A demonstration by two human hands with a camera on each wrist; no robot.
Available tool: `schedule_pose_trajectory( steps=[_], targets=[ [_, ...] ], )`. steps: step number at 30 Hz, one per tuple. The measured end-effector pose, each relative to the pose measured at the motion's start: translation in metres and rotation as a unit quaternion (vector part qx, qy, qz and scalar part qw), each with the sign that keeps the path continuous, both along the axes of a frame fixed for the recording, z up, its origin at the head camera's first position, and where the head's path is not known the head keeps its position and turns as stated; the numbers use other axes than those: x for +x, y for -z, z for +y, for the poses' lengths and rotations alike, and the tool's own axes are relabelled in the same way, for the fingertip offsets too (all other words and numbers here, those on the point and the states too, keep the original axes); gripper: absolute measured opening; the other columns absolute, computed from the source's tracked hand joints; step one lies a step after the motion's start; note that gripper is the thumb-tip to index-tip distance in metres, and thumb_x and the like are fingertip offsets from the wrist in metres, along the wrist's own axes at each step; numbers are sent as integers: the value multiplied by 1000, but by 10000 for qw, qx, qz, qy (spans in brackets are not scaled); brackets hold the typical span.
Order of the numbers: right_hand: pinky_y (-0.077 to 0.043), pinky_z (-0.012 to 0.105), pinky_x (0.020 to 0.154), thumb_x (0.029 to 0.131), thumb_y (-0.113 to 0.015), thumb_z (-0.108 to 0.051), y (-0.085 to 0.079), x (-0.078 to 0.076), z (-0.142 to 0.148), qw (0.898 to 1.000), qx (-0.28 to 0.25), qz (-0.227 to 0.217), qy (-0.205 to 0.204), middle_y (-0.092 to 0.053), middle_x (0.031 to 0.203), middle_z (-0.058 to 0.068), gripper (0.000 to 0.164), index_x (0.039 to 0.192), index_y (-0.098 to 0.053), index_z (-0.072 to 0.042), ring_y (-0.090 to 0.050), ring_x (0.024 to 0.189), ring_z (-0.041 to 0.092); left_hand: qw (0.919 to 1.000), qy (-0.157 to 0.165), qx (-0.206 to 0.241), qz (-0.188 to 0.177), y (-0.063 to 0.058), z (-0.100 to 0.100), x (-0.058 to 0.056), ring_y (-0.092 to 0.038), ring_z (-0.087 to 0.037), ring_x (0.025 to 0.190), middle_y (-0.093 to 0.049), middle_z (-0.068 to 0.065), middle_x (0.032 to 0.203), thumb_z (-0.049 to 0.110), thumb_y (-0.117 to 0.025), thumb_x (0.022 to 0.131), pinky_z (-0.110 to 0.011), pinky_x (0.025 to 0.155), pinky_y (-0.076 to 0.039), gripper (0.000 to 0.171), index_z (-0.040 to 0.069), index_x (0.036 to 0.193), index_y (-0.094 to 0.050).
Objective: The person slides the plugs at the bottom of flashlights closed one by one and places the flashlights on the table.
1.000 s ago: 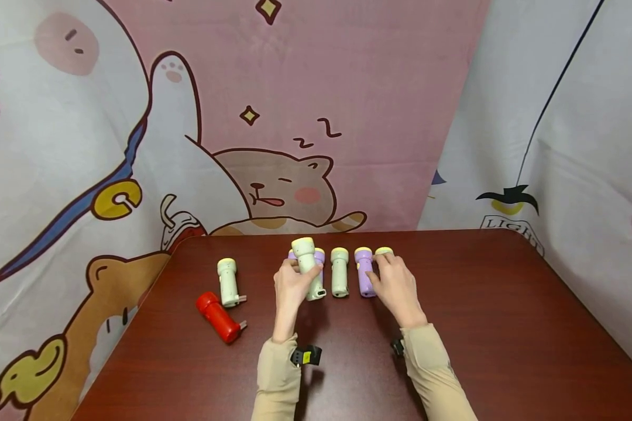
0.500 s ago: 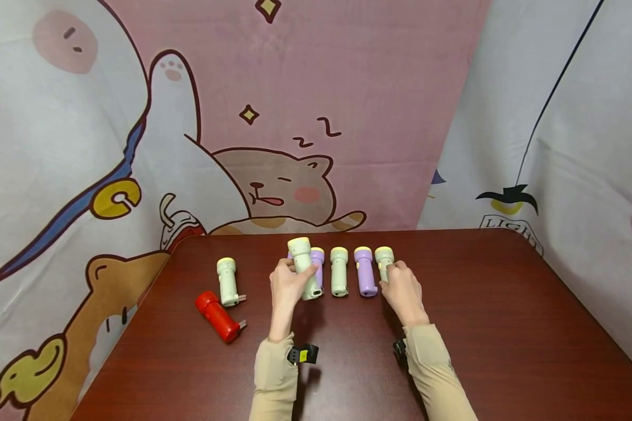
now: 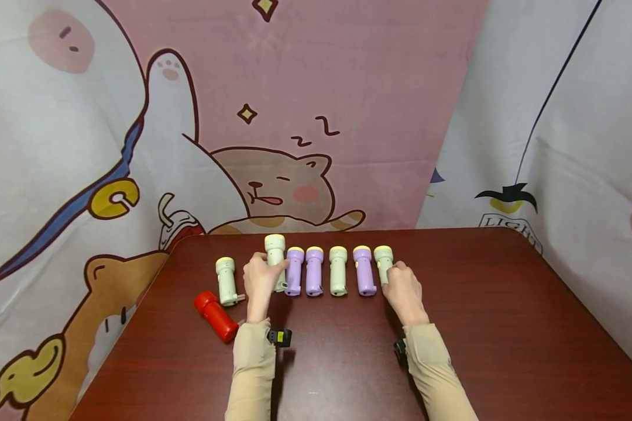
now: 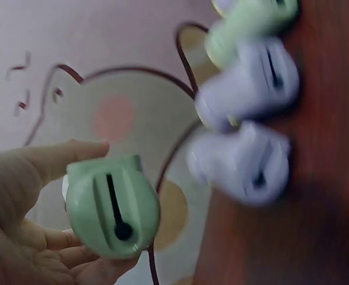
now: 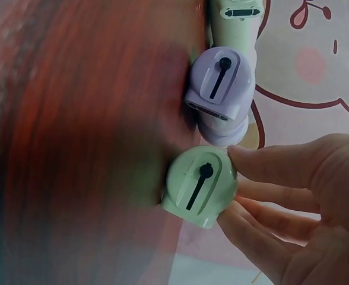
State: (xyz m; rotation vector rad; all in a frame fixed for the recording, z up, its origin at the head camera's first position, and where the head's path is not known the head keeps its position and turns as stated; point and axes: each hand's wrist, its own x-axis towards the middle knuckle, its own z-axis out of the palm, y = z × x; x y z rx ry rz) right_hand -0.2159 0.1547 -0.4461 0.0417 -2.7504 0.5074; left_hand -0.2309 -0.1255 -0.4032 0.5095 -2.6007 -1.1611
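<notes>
My left hand [image 3: 260, 282] grips a pale green flashlight [image 3: 275, 250] at the left end of a row. The left wrist view shows thumb and fingers around this flashlight [image 4: 112, 205], its slotted end toward the camera. Just right of it lie two purple flashlights [image 3: 294, 272], then a green flashlight [image 3: 338, 272] and another purple flashlight [image 3: 364, 272]. At the row's right end, my right hand [image 3: 403, 290] pinches a green flashlight [image 3: 383, 260] lying on the table. In the right wrist view, the thumb and fingers touch that flashlight's [image 5: 201, 185] sides.
Left of the row, a green flashlight [image 3: 226, 280] and a red flashlight [image 3: 216, 316] lie on the dark wooden table [image 3: 505, 339]; prongs stick out of the green one's base. A printed cartoon cloth [image 3: 390, 117] hangs behind the table's far edge.
My left hand has carried its green flashlight leftward, uncovering both purple flashlights. My right hand has slid down its flashlight toward the base, leaving the head visible.
</notes>
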Motion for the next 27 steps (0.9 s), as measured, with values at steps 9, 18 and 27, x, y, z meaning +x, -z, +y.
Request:
schedule_pose_trajectory(
  steps=[9, 18, 27],
  targets=[
    [-49, 52, 58, 71, -70, -2, 2, 0, 1, 10000, 40, 56, 52, -59, 86, 19, 12, 79, -68, 7, -60, 76, 41, 9964, 129, -751, -358, 17, -17, -25, -65, -41, 79, -68, -23, 83, 30, -80, 71, -47, 61, -50, 37, -2, 82, -64],
    [-50, 53, 59, 74, -70, -4, 0, -1, -2, 9998, 1, -190, 77, -58, 88, 18, 14, 83, -69, 7, -59, 79, 40, 9926, 351, -1001, -598, 41, -25, -39, -66, -43, 83, -68, -25, 85, 25, -81, 69, -49, 66, -53, 34, -5, 79, -68],
    [-50, 53, 59, 75, -69, -4, 0, -2, -3, 9996, 42, -255, 115, -57, 90, 18, 16, 86, -68, 7, -58, 81, 39, 9889, 422, -1143, -852, 45, -27, -44, -66, -43, 85, -69, -26, 88, 27, -80, 71, -49, 67, -54, 32, -2, 75, -67]
  ],
)
